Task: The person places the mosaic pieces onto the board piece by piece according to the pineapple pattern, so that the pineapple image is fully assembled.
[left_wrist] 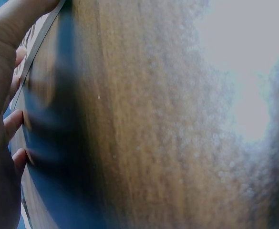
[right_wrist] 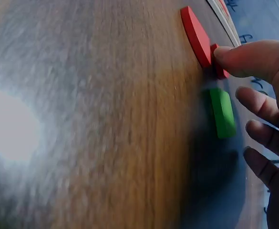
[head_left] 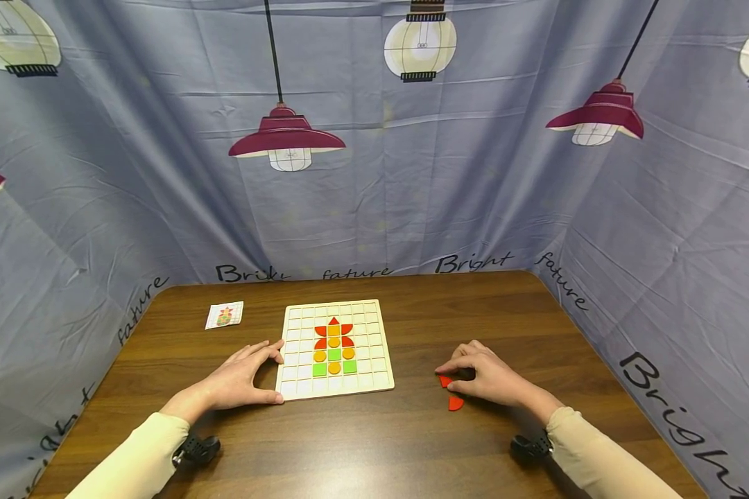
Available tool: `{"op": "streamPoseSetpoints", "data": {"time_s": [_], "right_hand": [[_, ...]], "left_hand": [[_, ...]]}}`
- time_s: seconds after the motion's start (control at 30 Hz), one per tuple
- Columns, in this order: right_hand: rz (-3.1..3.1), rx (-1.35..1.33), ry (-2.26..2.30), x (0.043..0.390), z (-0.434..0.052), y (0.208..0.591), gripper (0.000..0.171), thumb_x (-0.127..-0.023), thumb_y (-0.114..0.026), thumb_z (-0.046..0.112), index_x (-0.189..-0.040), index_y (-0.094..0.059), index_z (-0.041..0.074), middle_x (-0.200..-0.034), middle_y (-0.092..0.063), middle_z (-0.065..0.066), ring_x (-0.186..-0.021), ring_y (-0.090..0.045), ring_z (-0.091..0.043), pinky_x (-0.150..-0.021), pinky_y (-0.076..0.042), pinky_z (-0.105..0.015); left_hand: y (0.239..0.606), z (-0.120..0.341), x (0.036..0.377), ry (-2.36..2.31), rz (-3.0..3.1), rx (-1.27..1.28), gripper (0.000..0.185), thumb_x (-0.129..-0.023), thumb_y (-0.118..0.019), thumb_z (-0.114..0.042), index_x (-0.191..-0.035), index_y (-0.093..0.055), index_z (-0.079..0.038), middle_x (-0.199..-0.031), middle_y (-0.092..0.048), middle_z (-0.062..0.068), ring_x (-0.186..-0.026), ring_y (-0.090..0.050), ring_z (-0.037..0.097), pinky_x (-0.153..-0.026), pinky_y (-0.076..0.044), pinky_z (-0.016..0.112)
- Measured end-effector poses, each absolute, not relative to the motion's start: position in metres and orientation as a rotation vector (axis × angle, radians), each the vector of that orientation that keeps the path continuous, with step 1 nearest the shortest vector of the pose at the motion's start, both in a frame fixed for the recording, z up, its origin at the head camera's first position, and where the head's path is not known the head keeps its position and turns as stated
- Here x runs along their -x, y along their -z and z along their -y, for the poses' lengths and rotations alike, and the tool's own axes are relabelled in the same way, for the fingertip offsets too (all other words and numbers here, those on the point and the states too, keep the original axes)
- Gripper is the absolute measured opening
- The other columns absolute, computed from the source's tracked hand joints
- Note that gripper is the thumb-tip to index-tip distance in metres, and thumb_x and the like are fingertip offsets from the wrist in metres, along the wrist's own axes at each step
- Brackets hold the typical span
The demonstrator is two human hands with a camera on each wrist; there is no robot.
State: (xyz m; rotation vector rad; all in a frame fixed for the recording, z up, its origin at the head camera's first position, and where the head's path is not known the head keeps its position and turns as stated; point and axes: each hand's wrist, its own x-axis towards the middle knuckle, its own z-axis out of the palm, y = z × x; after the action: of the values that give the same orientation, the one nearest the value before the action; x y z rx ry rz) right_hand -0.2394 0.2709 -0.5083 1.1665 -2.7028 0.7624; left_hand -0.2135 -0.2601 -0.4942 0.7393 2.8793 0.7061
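A pale wooden grid board [head_left: 369, 326] lies in the middle of the brown table [head_left: 412, 443]. Red, orange and green pieces [head_left: 333, 346] form a figure on it. My left hand [head_left: 243, 380] rests at the board's left edge, fingers and thumb touching its rim. Near the right, my right hand [head_left: 483, 378] hovers over loose pieces, with a small red piece [head_left: 444, 380] at its fingertips and a red half-disc [head_left: 455, 403] beside it. In the right wrist view one fingertip [right_wrist: 234, 57] touches the small red piece [right_wrist: 219, 69], and a green piece [right_wrist: 222, 112] lies under the spread fingers.
A small picture card [head_left: 224, 314] lies on the table left of the board's far corner. Blue-grey printed cloth [head_left: 412, 173] walls the table on three sides. Bare wood fills the front of the table between my arms.
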Motion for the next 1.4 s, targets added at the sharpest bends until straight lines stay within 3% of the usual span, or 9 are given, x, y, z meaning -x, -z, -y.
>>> {"op": "streamPoseSetpoints", "data": {"time_s": [0.27, 0.5, 0.8, 1.4], "right_hand": [[2.728, -1.057, -0.740, 0.2424, -0.2627, 0.5104, 0.022, -0.085, -0.085, 0.034, -0.105, -0.078, 0.031, -0.094, -0.061, 0.017, -0.090, -0.046, -0.008, -0.078, -0.040, -0.030], [2.753, -0.906, -0.729, 0.2438, -0.2654, 0.5141, 0.028, -0.083, -0.084, 0.045, -0.106, -0.078, 0.029, -0.092, -0.061, 0.017, -0.089, -0.048, -0.011, -0.077, -0.040, -0.032], [2.790, -0.890, -0.775, 0.2414, -0.2707, 0.5124, 0.035, -0.084, -0.085, 0.038, -0.116, -0.077, 0.025, -0.094, -0.061, 0.014, -0.093, -0.051, -0.012, -0.078, -0.044, -0.033], [2.727, -0.869, -0.787, 0.2434, -0.2694, 0.5164, 0.027, -0.080, -0.088, 0.032, -0.104, -0.078, 0.025, -0.086, -0.059, 0.015, -0.086, -0.048, -0.009, -0.074, -0.042, -0.028]], "left_hand": [[0.4950, 0.2600, 0.2143, -0.700, -2.882, -0.749, 0.063, -0.077, -0.079, -0.066, -0.119, -0.057, -0.024, -0.162, -0.039, 0.010, -0.147, -0.032, 0.043, -0.116, -0.023, 0.069], [0.4954, 0.2598, 0.2143, -0.702, -2.878, -0.744, 0.064, -0.077, -0.080, -0.065, -0.120, -0.057, -0.024, -0.162, -0.038, 0.010, -0.147, -0.031, 0.043, -0.116, -0.022, 0.069], [0.4957, 0.2601, 0.2138, -0.715, -2.885, -0.750, 0.063, -0.077, -0.079, -0.066, -0.119, -0.057, -0.024, -0.161, -0.039, 0.009, -0.147, -0.032, 0.043, -0.116, -0.022, 0.069], [0.4915, 0.2583, 0.2125, -0.709, -2.879, -0.737, 0.063, -0.077, -0.080, -0.065, -0.120, -0.058, -0.024, -0.161, -0.039, 0.010, -0.147, -0.032, 0.044, -0.116, -0.022, 0.070]]}}
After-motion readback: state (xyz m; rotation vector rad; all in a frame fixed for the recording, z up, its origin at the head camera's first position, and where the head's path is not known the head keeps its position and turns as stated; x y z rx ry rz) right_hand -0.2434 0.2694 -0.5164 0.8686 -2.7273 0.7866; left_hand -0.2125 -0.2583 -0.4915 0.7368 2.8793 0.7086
